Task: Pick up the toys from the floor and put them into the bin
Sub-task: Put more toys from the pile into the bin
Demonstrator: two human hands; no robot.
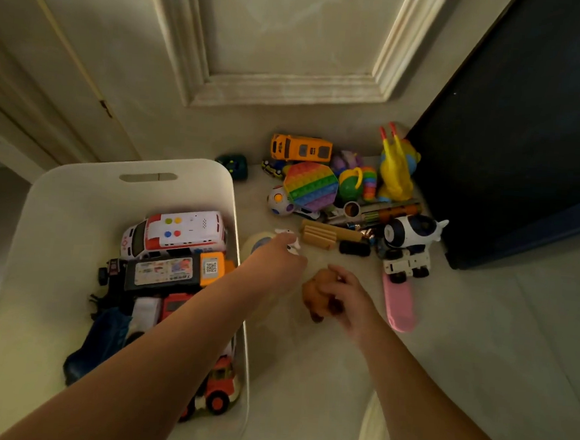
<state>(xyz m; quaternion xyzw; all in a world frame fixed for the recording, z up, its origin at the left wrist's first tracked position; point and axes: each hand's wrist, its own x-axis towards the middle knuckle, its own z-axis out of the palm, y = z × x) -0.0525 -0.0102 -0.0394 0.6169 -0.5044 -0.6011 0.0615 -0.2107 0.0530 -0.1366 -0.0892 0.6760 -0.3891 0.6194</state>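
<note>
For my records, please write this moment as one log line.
left hand: holds white toy | right hand: holds brown toy | bin: partly filled

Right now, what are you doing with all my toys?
A person is tidying toys off the floor into the white bin. The left hand grips a small white toy beside the bin's rim, and the right hand holds a small brown toy. The ambulance and other vehicles are already inside. The rainbow pop toy, yellow bus and robot dog are still on the floor.
</note>
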